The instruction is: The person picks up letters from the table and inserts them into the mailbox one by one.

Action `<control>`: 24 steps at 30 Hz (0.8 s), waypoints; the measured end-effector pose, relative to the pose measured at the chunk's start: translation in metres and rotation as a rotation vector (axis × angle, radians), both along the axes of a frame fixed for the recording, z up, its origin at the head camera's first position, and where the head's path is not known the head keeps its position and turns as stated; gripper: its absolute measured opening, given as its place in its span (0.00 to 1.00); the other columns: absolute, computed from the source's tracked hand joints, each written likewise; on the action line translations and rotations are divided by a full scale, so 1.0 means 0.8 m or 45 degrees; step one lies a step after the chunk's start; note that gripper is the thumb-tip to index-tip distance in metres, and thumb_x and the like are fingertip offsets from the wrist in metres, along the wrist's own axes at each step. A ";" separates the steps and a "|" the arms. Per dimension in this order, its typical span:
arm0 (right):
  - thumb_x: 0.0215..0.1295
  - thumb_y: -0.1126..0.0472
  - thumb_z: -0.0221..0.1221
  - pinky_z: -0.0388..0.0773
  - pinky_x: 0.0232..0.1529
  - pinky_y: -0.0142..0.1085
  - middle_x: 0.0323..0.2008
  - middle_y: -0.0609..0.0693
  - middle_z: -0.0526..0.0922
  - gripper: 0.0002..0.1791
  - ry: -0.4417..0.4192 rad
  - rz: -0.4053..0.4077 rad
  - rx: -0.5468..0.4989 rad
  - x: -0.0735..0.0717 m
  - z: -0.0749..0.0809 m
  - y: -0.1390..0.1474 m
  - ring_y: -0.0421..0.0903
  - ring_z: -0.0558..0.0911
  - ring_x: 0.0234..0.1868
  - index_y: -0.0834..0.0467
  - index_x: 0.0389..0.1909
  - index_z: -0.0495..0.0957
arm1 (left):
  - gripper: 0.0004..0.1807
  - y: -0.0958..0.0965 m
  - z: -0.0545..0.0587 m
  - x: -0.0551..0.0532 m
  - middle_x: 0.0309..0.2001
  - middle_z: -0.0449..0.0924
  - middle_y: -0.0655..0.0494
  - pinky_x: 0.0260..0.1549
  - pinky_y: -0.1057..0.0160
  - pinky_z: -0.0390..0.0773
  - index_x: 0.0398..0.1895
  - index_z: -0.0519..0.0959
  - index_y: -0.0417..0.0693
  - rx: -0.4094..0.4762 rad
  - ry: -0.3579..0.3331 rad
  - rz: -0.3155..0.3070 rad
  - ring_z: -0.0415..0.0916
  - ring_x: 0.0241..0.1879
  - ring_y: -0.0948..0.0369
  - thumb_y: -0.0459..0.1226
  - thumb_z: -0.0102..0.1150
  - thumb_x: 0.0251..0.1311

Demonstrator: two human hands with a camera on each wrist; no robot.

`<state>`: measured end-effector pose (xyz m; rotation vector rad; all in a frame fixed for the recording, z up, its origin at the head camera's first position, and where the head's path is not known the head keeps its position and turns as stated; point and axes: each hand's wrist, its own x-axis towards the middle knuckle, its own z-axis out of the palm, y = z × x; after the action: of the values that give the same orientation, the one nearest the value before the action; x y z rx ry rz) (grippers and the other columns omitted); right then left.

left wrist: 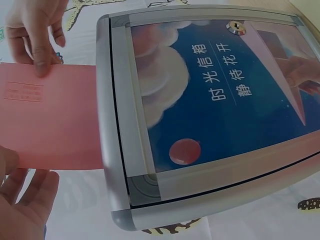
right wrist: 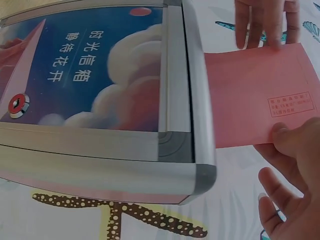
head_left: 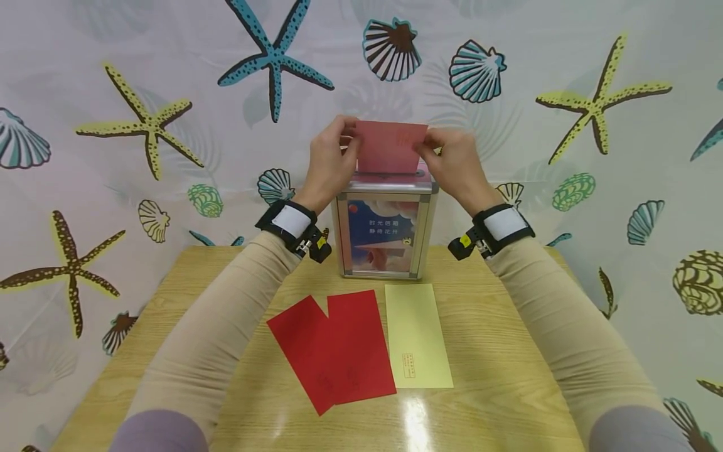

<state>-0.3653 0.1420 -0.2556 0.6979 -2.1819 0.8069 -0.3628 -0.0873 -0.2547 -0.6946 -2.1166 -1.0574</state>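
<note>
A pinkish-red envelope [head_left: 390,147] stands upright over the top of a metal-framed letter box [head_left: 427,238], its lower edge at the slot in the lid. My left hand [head_left: 333,160] pinches the envelope's left edge between thumb and fingers. On the opposite edge, my right hand [head_left: 454,162] pinches it too, the thumb on the near face, as the right wrist view shows. Small printed text [right wrist: 291,104] marks one end of the envelope. The box's front panel [left wrist: 200,100] carries a blue picture with white characters and a small round lock [left wrist: 236,27].
Two red envelopes [head_left: 361,345] lie overlapping on the wooden table [head_left: 497,351], in front of the box. Beside them on the right is a pale yellow envelope [head_left: 418,333]. Behind the table hangs a white cloth [head_left: 361,81] printed with starfish and shells.
</note>
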 end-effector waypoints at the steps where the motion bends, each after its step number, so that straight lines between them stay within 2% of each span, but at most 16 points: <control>1: 0.66 0.62 0.62 0.79 0.38 0.41 0.32 0.54 0.88 0.05 -0.021 0.002 0.007 -0.001 -0.002 0.000 0.45 0.83 0.34 0.60 0.37 0.85 | 0.11 0.000 0.001 0.000 0.47 0.81 0.47 0.46 0.66 0.81 0.53 0.74 0.41 0.004 0.009 -0.005 0.80 0.44 0.58 0.32 0.52 0.69; 7: 0.66 0.63 0.61 0.80 0.43 0.45 0.33 0.55 0.87 0.05 -0.153 -0.013 0.058 -0.005 -0.019 0.003 0.47 0.83 0.34 0.61 0.35 0.83 | 0.09 0.005 0.003 0.001 0.45 0.81 0.48 0.45 0.66 0.81 0.50 0.76 0.42 0.009 0.048 -0.035 0.79 0.44 0.59 0.32 0.53 0.69; 15: 0.67 0.63 0.58 0.77 0.49 0.49 0.40 0.60 0.86 0.07 -0.253 -0.014 0.111 -0.007 -0.030 0.001 0.52 0.82 0.46 0.63 0.40 0.81 | 0.09 0.001 -0.006 -0.002 0.44 0.83 0.48 0.45 0.65 0.79 0.44 0.81 0.41 -0.075 0.054 0.023 0.78 0.44 0.59 0.29 0.52 0.69; 19: 0.68 0.61 0.57 0.76 0.44 0.46 0.41 0.58 0.86 0.08 -0.199 -0.025 0.070 -0.008 -0.028 0.002 0.51 0.81 0.45 0.61 0.42 0.80 | 0.09 -0.002 -0.011 -0.004 0.44 0.84 0.48 0.45 0.64 0.79 0.43 0.82 0.41 -0.101 0.041 0.023 0.78 0.44 0.59 0.28 0.52 0.68; 24: 0.68 0.60 0.58 0.69 0.28 0.39 0.39 0.57 0.86 0.10 -0.067 0.001 0.010 -0.007 -0.023 0.000 0.50 0.77 0.28 0.60 0.45 0.80 | 0.09 -0.004 -0.014 -0.007 0.44 0.84 0.48 0.46 0.63 0.79 0.43 0.82 0.42 -0.114 0.013 0.032 0.78 0.45 0.59 0.28 0.52 0.68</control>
<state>-0.3710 0.1417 -0.2737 0.6890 -2.2335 0.8261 -0.3682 -0.0909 -0.2662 -0.7120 -2.1695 -0.9483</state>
